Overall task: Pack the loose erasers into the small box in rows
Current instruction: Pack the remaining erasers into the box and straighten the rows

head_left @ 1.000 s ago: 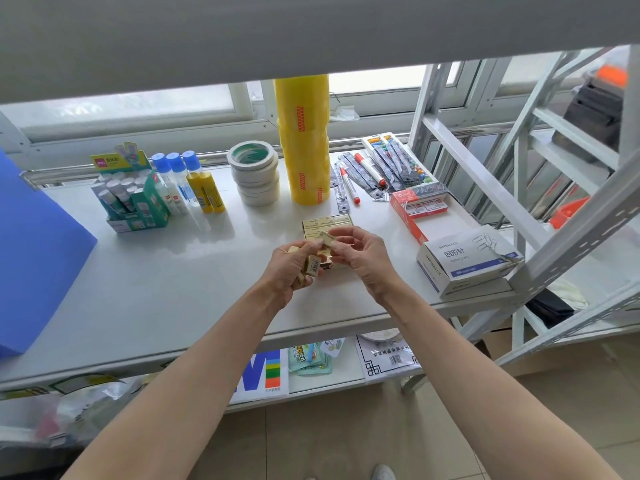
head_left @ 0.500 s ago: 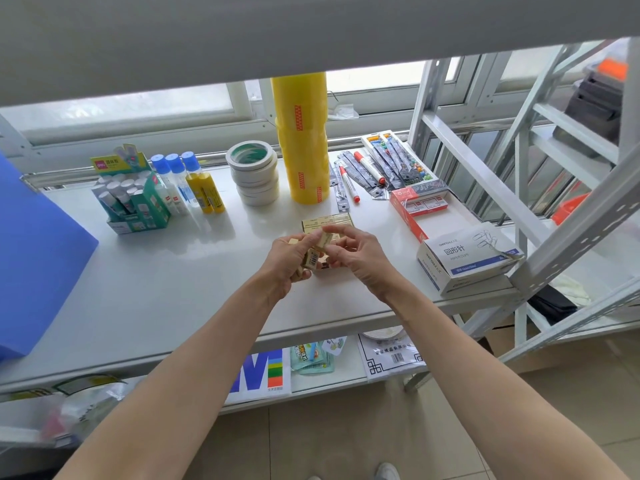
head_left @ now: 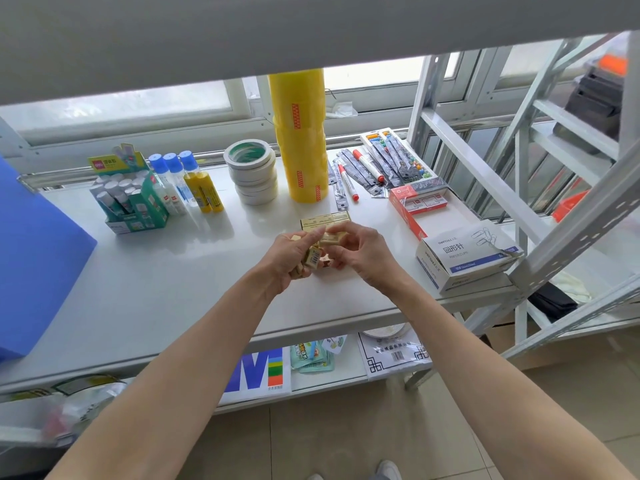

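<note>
— Erasers (head_left: 311,259)? Bunched in curled left hand (head_left: 289,258), frame centre.
— Right hand (head_left: 363,254)? Pinching one eraser (head_left: 332,238) just above the small box (head_left: 323,221), mid-table (head_left: 156,289).

White paper-clip box (head_left: 467,252), right of the yellow tape stack (head_left: 299,136): reads "回形针", "PAPER CLIPS". Eraser (head_left: 313,258) below the stack: barcode, digits illegible. Remaining labels too small to read.
</note>
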A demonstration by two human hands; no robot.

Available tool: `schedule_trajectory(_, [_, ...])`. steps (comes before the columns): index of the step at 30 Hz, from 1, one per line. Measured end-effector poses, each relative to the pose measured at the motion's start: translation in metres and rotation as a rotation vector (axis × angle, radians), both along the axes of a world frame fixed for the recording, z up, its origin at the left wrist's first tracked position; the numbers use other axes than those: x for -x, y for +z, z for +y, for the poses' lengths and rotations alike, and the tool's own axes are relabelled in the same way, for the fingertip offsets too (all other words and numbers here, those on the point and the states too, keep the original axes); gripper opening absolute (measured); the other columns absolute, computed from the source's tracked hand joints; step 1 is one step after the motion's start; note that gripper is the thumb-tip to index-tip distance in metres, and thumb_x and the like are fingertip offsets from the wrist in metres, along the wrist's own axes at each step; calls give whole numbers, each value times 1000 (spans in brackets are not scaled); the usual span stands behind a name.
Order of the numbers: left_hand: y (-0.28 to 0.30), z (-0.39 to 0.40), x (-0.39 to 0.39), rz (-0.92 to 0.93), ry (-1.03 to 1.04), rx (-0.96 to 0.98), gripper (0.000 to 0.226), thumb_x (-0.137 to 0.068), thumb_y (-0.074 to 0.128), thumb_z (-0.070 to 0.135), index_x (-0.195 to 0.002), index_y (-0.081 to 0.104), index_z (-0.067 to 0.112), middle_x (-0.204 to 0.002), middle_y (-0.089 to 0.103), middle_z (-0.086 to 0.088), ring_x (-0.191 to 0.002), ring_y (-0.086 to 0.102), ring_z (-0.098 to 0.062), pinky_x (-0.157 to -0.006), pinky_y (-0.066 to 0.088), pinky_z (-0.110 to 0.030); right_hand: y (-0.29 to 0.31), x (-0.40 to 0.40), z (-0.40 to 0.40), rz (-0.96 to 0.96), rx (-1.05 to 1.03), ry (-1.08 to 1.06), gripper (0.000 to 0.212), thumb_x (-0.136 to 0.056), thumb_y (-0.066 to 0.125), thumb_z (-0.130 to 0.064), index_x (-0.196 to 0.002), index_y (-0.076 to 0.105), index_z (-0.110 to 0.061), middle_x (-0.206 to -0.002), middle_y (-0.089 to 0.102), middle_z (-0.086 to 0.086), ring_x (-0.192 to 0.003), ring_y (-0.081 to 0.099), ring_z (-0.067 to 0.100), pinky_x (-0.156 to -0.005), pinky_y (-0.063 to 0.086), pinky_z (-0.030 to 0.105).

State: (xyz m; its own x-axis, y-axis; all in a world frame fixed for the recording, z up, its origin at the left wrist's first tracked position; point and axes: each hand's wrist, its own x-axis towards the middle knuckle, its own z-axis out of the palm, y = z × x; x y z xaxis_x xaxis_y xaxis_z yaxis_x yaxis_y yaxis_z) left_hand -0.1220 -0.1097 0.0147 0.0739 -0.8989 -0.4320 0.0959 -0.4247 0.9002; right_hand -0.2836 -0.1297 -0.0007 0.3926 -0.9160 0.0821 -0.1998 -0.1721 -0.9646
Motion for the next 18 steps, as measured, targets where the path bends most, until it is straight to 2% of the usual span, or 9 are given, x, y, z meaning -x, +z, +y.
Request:
schedule_trajectory(3, [2, -2, 2, -108, 90, 21, 30, -87, 69, 40, -86, 67, 10, -68, 64, -5, -48, 56, -14, -42, 36, -19, -5, 4, -7, 140, 111, -107, 22, -81, 76, -20, -101, 68, -19, -73, 63, -2, -62, 62, 11, -67, 54, 29])
schedule_trajectory(6, [-7, -4, -5, -271, 190, 49, 28, -86, 71, 36, -91, 65, 9, -71, 63, -5, -52, 55, -17, -44, 37, -21, -8, 13, -17, 313, 281, -264, 24, -80, 77, -23, -103, 70, -16, -90, 54, 0, -67, 55, 11, -70, 46, 20])
schedule_trajectory(10, [-21, -2, -13, -468, 188, 55, 14, -82, 73, 28, -84, 67, 16, -83, 63, -4, -55, 58, -18, -45, 39, -22, -6, 18, -36, 476, 291, -266, 28, -81, 75, -19, -108, 70, -12, -99, 50, 2, -74, 53, 12, -81, 48, 27])
schedule_trajectory(12, [-26, -1, -12, -526, 179, 65, 9, -80, 73, 26, -79, 67, 20, -78, 66, -5, -53, 58, -18, -47, 44, -25, -6, 16, -44, 548, 307, -218, 30, -82, 74, -16, -111, 70, -11, -100, 50, 1, -78, 53, 12, -86, 48, 29])
schedule_trajectory(15, [-33, -1, -11, -603, 160, 79, 6, -77, 74, 27, -78, 68, 24, -68, 69, -5, -52, 60, -18, -63, 55, -36, -7, 12, -50, 637, 306, -146, 29, -84, 72, -16, -112, 70, -13, -104, 52, 5, -81, 56, 16, -88, 48, 31])
schedule_trajectory(18, [-36, -2, -11, -634, 148, 90, 7, -76, 74, 27, -78, 68, 24, -69, 71, -4, -52, 61, -18, -66, 57, -36, -9, 12, -52, 675, 298, -104, 28, -85, 68, -14, -114, 69, -12, -107, 54, 7, -86, 58, 19, -86, 46, 31])
